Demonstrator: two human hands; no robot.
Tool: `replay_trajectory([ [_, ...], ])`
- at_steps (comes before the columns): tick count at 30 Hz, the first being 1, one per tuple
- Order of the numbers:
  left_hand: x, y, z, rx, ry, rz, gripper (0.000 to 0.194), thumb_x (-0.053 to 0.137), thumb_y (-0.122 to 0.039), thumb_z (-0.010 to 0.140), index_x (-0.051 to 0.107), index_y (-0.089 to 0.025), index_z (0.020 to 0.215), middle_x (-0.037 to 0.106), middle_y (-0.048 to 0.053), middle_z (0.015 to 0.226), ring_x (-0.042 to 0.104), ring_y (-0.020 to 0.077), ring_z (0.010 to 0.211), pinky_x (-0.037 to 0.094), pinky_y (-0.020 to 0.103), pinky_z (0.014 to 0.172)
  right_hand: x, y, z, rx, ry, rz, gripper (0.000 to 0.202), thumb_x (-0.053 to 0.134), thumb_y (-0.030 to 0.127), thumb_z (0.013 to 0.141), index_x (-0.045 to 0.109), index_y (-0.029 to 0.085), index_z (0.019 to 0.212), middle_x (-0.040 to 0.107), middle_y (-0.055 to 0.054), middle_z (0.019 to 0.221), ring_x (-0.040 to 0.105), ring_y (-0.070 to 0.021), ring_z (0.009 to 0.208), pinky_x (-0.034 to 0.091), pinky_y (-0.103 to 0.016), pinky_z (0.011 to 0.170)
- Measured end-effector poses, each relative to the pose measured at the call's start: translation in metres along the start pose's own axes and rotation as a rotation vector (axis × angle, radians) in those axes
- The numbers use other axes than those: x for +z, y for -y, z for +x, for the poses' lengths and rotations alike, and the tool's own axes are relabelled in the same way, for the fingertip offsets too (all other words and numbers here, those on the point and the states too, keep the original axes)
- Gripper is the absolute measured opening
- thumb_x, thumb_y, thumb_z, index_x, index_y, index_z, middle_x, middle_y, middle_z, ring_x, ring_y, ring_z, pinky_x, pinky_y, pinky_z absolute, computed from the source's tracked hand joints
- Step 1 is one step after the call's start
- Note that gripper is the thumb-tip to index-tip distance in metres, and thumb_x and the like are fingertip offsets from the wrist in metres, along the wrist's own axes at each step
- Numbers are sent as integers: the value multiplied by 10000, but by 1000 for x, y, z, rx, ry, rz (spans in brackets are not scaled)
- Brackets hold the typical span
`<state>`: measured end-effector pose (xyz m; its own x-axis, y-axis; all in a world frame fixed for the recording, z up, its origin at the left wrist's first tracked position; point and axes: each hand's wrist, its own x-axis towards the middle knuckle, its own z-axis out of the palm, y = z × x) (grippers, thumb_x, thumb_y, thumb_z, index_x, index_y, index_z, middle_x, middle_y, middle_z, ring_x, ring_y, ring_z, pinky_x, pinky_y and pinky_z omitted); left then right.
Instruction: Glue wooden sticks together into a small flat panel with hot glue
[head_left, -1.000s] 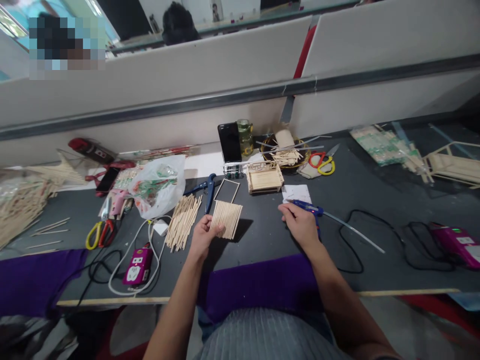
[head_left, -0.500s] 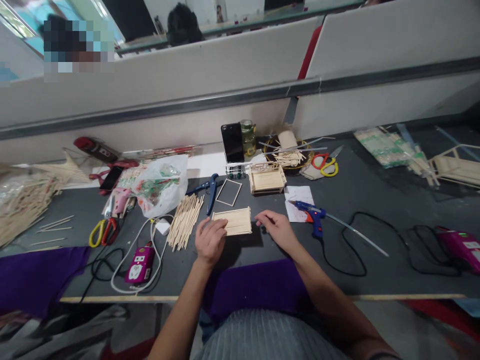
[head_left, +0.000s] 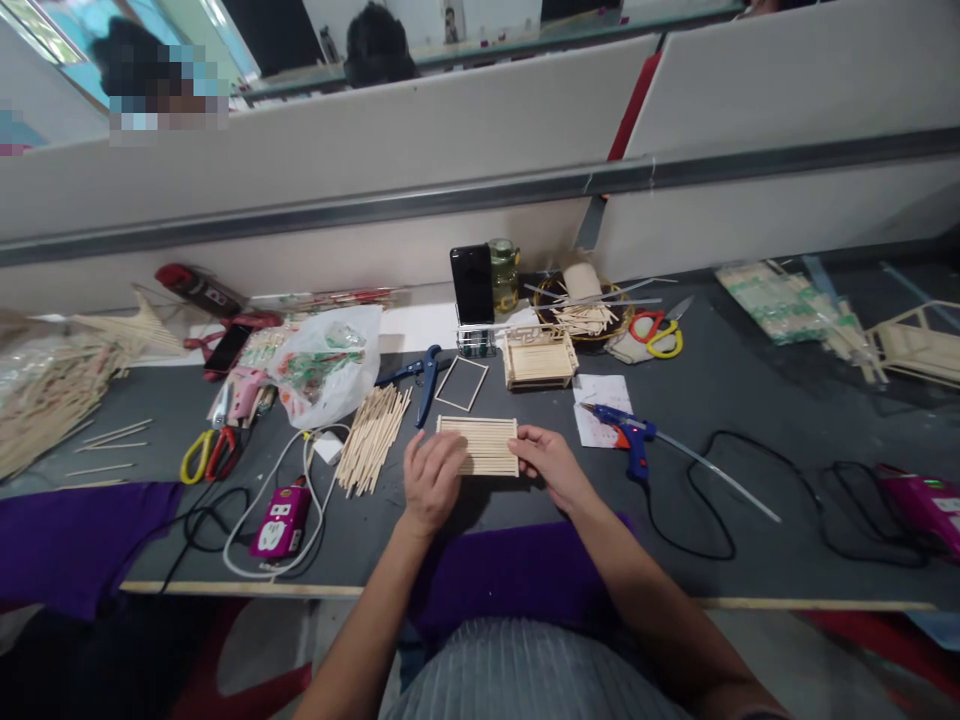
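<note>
A flat panel of thin wooden sticks (head_left: 487, 446) is held between my two hands above the dark table. My left hand (head_left: 433, 480) grips its left end, fingers over the top face. At the right edge, my right hand (head_left: 551, 462) pinches it between thumb and fingers. Just behind the panel lie a small stick frame (head_left: 462, 384) and a blue-handled cutter (head_left: 427, 385). A small box built of sticks (head_left: 538, 360) stands farther back. Left of my left hand is a pile of loose sticks (head_left: 373, 440).
To the right, a blue glue gun (head_left: 636, 440) rests partly on white paper (head_left: 602, 395), its cord trailing right. Scissors (head_left: 660, 335) lie behind it. At left are more scissors (head_left: 210, 450), a plastic bag (head_left: 330, 365) and a purple power strip (head_left: 281, 520) with a looped white cable.
My right hand has closed onto the panel's right edge, where it was apart before. The panel has turned, now showing its rows of sticks more plainly. The whole view has shifted slightly.
</note>
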<state>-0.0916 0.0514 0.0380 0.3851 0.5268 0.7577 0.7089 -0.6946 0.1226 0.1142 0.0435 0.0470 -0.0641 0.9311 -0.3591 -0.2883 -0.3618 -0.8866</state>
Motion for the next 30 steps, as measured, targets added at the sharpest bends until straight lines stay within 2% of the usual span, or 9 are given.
replay_trajectory([
  [4, 3, 5, -9, -333, 13, -88, 448, 539, -123, 850, 488, -184, 1291, 530, 181, 1341, 486, 254, 1286, 399, 463, 1058, -6, 0, 2, 16, -62, 42, 335, 765, 424, 607, 647, 156, 768, 547, 43, 566, 415, -46, 458, 240, -162, 398],
  [7, 5, 7, -13, -662, 80, -439, 527, 478, -155, 859, 402, -173, 1381, 550, 177, 1309, 582, 232, 1171, 462, 435, 997, -10, 2, 2, 23, -69, 56, 336, 779, 417, 592, 647, 158, 761, 561, 39, 581, 418, -44, 464, 234, -159, 399],
  [11, 5, 6, -8, -1147, 91, -920, 404, 550, -352, 843, 575, -148, 1191, 695, 122, 1039, 689, 191, 828, 555, 348, 764, -13, 3, 2, 25, -77, 40, 343, 786, 429, 583, 637, 167, 746, 551, 46, 563, 415, -47, 459, 229, -161, 400],
  [14, 3, 5, 0, -1322, 126, -1066, 431, 673, -454, 759, 663, -128, 1041, 724, 98, 904, 676, 180, 743, 542, 309, 706, -16, 3, 1, 36, -77, -11, 343, 781, 435, 591, 645, 170, 761, 552, 46, 560, 412, -49, 456, 249, -166, 409],
  [18, 3, 5, 5, -1296, 157, -1093, 408, 771, -419, 660, 708, -145, 956, 733, 75, 862, 665, 177, 736, 524, 301, 714, -22, 0, 2, -22, -64, -117, 332, 752, 427, 630, 680, 168, 824, 588, 25, 598, 437, -64, 473, 283, -178, 411],
  [22, 7, 8, 0, -1052, 213, -879, 225, 705, -332, 728, 723, -186, 898, 726, 57, 880, 660, 189, 790, 518, 337, 770, -31, -4, 6, -212, -67, -308, 276, 689, 372, 698, 722, 186, 898, 676, -21, 734, 560, -125, 580, 420, -222, 467],
  [25, 12, 10, -5, -780, 206, -634, 142, 602, -220, 797, 709, -209, 891, 704, 62, 972, 638, 203, 937, 487, 379, 881, -38, -10, 12, -374, -42, -396, 226, 592, 316, 773, 741, 225, 917, 706, -62, 1057, 654, -201, 916, 545, -304, 680],
  [27, 18, 10, -10, -669, 204, -538, 178, 540, -154, 818, 689, -210, 901, 680, 66, 1012, 626, 190, 971, 487, 369, 886, -42, -16, 15, -464, -39, -470, 245, 526, 268, 810, 743, 234, 919, 682, -69, 1172, 622, -211, 1084, 530, -368, 860],
  [30, 26, 9, -16, -593, 236, -486, 192, 495, -122, 847, 666, -199, 885, 659, 65, 1005, 635, 162, 936, 504, 318, 831, -47, -25, 19, -526, -49, -600, 290, 474, 214, 835, 737, 231, 957, 663, -78, 1227, 607, -195, 1143, 448, -409, 1010],
])
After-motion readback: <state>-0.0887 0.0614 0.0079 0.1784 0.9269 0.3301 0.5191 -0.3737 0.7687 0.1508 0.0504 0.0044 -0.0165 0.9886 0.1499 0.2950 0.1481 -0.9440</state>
